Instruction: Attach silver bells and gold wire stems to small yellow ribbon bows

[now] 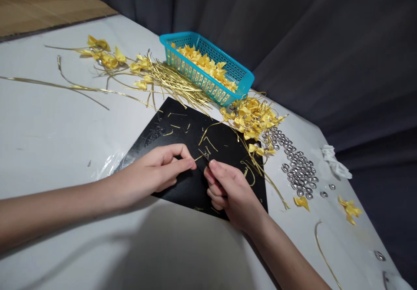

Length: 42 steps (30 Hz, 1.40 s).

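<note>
White table point(65, 151) is carrying a black mat point(192, 188), a teal basket point(248, 81) of yellow flowers point(205, 64) is sitting just past the mat, and the right hand point(230, 186) and left hand point(166, 168) are working near each other over the mat. A loose flower pile point(252, 116) is lying by the basket's right end, a gold cord bundle point(179, 84) is running along its near side, small silver pieces point(299, 170) are spreading rightward. Right is gripping a slim dark tool point(205, 157), type unclear; left is pinching a thin gold strand point(198, 157) just beside it, contact unclear
</note>
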Each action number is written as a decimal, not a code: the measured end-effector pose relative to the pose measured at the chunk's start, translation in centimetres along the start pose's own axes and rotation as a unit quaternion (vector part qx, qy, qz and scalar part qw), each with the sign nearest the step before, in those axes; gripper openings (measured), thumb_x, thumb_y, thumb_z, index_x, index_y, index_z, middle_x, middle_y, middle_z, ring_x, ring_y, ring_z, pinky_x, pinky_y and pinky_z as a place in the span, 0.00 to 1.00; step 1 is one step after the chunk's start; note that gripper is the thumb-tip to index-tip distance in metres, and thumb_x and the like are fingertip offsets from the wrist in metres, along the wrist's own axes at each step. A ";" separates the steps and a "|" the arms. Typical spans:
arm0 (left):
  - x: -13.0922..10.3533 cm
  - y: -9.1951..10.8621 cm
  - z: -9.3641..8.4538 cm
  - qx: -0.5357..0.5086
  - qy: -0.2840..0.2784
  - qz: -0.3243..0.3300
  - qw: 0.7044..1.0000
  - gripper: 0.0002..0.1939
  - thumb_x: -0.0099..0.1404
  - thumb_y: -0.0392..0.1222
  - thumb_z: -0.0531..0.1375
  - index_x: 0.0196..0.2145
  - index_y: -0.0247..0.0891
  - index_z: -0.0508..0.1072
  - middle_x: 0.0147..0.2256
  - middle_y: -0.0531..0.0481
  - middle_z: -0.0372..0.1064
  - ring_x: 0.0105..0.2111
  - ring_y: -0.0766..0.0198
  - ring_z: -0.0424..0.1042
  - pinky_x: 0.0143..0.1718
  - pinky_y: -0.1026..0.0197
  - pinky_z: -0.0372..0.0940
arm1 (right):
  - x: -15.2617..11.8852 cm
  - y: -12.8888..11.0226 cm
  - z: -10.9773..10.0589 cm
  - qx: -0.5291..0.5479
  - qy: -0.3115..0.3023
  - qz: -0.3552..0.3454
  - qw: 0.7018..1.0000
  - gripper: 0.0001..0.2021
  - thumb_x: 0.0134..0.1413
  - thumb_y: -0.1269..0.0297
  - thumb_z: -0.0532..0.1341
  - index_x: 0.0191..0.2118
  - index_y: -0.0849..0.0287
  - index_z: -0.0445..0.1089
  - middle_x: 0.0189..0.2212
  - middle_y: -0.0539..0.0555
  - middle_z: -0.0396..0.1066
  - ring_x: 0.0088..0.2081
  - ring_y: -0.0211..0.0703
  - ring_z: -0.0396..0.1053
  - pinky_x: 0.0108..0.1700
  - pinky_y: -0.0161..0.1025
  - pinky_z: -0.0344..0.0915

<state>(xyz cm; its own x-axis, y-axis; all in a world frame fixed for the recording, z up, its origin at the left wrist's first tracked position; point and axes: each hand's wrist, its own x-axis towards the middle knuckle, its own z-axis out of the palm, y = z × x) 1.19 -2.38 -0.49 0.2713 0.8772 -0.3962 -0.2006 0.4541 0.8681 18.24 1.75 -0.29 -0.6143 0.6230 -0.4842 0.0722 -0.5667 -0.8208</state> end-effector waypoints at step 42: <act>0.1 0.0 -0.1 0.014 0.011 -0.002 1.000 0.12 0.64 0.45 0.53 0.25 0.39 0.59 0.13 0.64 0.38 0.13 0.75 0.38 0.13 0.71 0.34 | 0.1 0.0 -0.1 -0.006 0.003 -0.002 1.000 0.20 0.52 0.50 0.58 0.22 0.57 0.53 0.11 0.37 0.37 0.13 0.25 0.33 0.14 0.25 0.35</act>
<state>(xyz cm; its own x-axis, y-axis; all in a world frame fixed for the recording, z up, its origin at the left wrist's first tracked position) 1.17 -2.27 -0.57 0.2507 0.8791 -0.4053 -0.1727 0.4526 0.8749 18.31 1.85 -0.40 -0.6105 0.6282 -0.4824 0.0794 -0.5574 -0.8264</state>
